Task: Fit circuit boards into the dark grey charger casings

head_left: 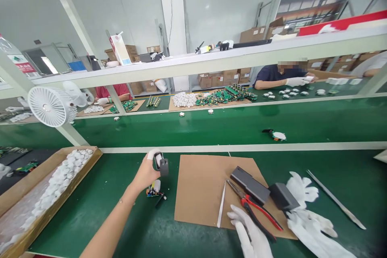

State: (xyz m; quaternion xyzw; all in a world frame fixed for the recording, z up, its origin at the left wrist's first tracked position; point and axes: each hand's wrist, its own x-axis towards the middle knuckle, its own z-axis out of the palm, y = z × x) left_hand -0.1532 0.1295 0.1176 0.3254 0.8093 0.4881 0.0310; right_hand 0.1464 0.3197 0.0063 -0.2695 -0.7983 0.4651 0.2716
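Gripping-wise, our left hand (147,173) is closed round a small dark grey adapter (161,164), pinched between the taped thumb and the fingers and held up just above the green bench (121,205), so that part sits in the air a little left of the cardboard sheet (199,189). Right under that hand we've got a little circuit board (153,190) with a white part on it, lying on the bench with a short black lead beside it. Our right hand (249,234) has a white glove on and lies flat and open at the near edge of the cardboard, fingers spread, closed on nothing; it's touching the handles of the red pliers (256,209), as far as we can tell just resting on them. Next to the pliers there's a thin white strip (221,209) on the left, a long dark grey block (249,184) across the jaws end, and a squarer dark grey block (283,196) to the right. Spare white gloves (305,209) are piled just beside that block, and a long metal strip (335,199) lies further right. Off to our left is a cardboard tray (45,217) full of white plastic shells (60,181), with a white fan (50,106) on the frame above it. Across the belt, other people's hands work at piles of green boards (226,94).
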